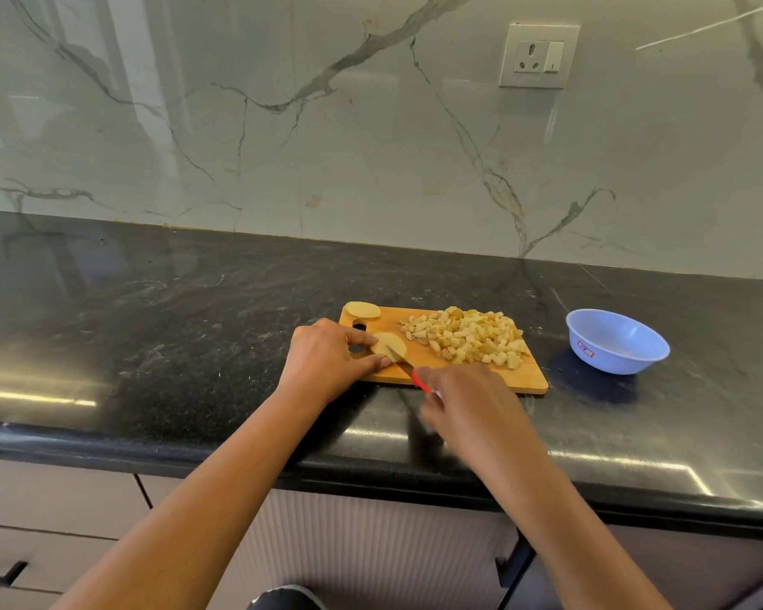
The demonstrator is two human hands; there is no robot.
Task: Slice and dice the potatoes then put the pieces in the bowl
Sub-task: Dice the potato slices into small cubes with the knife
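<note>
A wooden cutting board (pixel 520 377) lies on the black countertop. On its left part my left hand (pixel 327 358) pinches a flat potato slice (pixel 390 342) between thumb and fingers. My right hand (pixel 463 400) grips a red-handled knife (pixel 404 362) whose blade rests across the slice's near edge. A pile of diced potato (pixel 468 334) covers the board's right half. Another potato slice (pixel 362 309) sits at the board's far left corner. A light blue bowl (pixel 617 342) stands on the counter to the right of the board; I see no pieces in it.
The black stone countertop (pixel 172 323) stretches left and right, with its front edge just below my wrists. A marble backsplash with a wall socket (pixel 539 55) rises behind. Cabinet drawers (pixel 54 521) sit under the counter.
</note>
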